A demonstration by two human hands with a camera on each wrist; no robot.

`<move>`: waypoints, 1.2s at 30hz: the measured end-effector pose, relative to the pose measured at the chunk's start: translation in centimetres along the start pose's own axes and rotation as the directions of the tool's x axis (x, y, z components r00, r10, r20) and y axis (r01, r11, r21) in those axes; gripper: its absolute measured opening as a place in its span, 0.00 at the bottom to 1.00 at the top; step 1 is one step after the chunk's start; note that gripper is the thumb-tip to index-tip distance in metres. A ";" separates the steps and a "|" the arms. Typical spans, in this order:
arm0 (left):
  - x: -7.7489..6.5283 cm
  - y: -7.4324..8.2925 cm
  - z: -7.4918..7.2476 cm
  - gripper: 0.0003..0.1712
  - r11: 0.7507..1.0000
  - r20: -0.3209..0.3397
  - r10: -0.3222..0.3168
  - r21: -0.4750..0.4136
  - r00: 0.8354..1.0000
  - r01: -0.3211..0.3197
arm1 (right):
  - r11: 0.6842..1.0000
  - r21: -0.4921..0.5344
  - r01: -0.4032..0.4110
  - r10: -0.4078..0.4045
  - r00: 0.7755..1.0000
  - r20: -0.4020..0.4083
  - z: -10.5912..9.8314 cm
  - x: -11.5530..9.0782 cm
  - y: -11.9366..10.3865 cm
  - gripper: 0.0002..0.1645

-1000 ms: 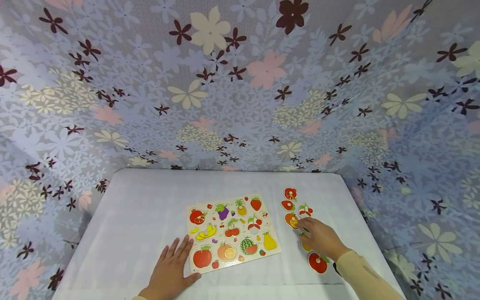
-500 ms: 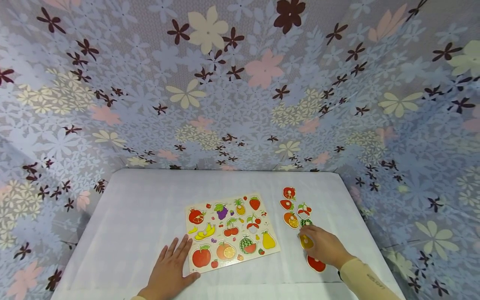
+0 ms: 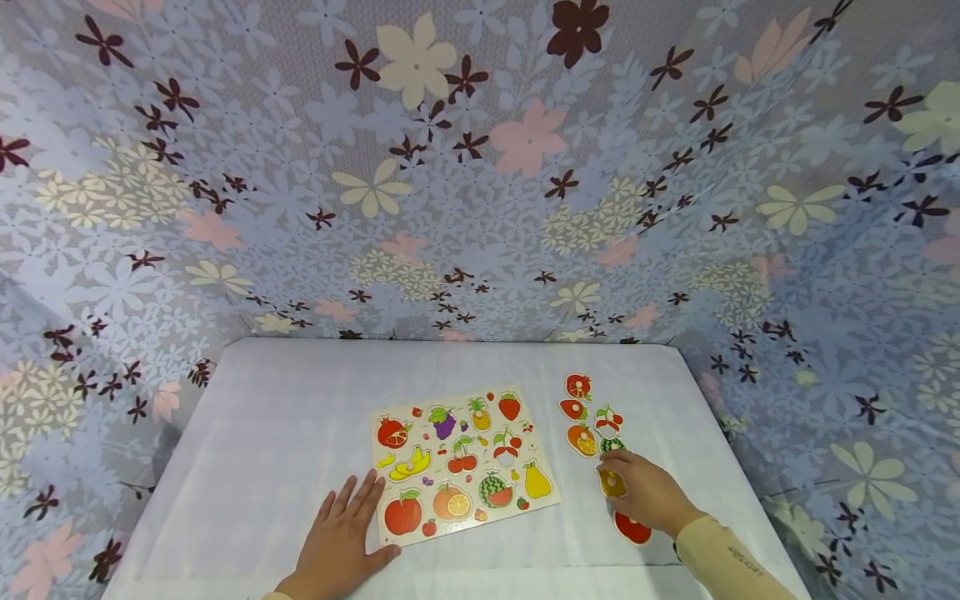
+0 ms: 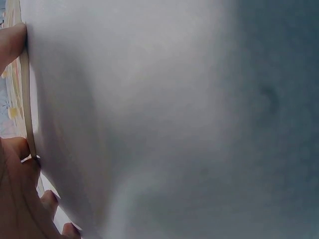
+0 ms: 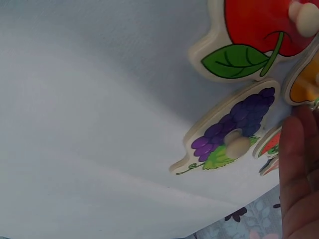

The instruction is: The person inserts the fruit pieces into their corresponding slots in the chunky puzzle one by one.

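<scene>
A light wooden fruit puzzle board point(image 3: 487, 518) lies slightly turned on the table. My left hand point(image 3: 337, 529) rests flat at its left edge, fingers spread, fingertips and thumb right at the rim; the left wrist view shows fingers point(image 4: 15, 47) along that edge. My right hand point(image 3: 652, 492) bends over the yellow pear piece point(image 3: 612, 482), fingertips and thumb at its edges, its round knob showing between them. In the right wrist view, fingers point(image 5: 294, 149) reach beside the pear piece point(image 5: 304, 84). A grape piece point(image 5: 234, 124), hidden in the head view, lies under the hand near the apple piece point(image 5: 259, 30).
Other knobbed pieces lie right of the board: pomegranate point(image 3: 578, 386), strawberry point(image 3: 573, 409), orange point(image 3: 582, 441), cherries point(image 3: 608, 422) and a partly covered watermelon point(image 3: 612, 445). A white cloth covers the table point(image 3: 300, 400). Flowered fabric point(image 3: 450, 208) rises behind and at both sides.
Over the last second my right hand has shifted slightly nearer to me, from beside the orange and watermelon pieces onto the pear piece, uncovering the watermelon. My left hand stays put.
</scene>
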State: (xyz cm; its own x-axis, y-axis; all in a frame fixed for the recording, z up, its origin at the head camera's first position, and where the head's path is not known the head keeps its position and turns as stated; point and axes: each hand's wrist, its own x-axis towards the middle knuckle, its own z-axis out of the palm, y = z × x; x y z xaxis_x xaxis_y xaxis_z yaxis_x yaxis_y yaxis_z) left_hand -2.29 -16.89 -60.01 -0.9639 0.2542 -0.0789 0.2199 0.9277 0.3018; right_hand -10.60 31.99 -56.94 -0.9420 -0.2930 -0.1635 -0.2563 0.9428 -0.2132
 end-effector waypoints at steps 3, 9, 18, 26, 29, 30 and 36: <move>0.0 0.0 0.0 0.59 1.000 0.000 -0.001 0.013 1.000 0.001 | 1.000 0.010 -0.007 0.007 1.000 0.006 -0.1 0.0 0.1 0.31; 0.0 0.1 -0.1 0.59 1.000 -0.003 -0.004 0.016 1.000 0.004 | 0.999 0.018 -0.027 0.027 0.999 0.022 -0.3 0.1 0.0 0.27; -0.1 0.1 -0.2 0.59 1.000 -0.008 -0.002 0.015 1.000 0.002 | 1.000 -0.003 0.029 -0.029 0.999 -0.023 0.1 0.1 0.3 0.22; 0.0 0.1 -0.2 0.59 1.000 -0.001 -0.003 0.018 1.000 0.003 | 0.999 -0.021 0.026 -0.026 0.999 -0.031 0.4 0.4 0.2 0.20; 0.0 0.1 0.0 0.59 1.000 -0.005 -0.006 0.028 1.000 0.006 | 1.000 -0.014 0.001 -0.001 1.000 -0.024 0.4 0.5 0.0 0.20; 0.0 0.0 0.0 0.59 1.000 -0.007 -0.007 0.031 1.000 0.007 | 1.000 -0.011 -0.005 0.005 1.000 -0.020 0.4 0.6 0.0 0.20; 0.0 0.0 -0.1 0.59 1.000 -0.004 -0.005 0.029 1.000 0.005 | 1.000 -0.007 -0.029 0.029 1.000 0.007 0.4 0.7 0.0 0.26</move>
State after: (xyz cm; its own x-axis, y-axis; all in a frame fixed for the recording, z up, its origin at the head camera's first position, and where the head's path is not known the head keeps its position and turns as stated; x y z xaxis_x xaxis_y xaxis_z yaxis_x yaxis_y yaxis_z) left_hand -2.33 -16.87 -59.87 -0.9655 0.2489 -0.0769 0.2196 0.9363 0.2739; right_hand -11.19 31.69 -57.41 -0.9476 -0.2667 -0.1760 -0.2305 0.9520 -0.2015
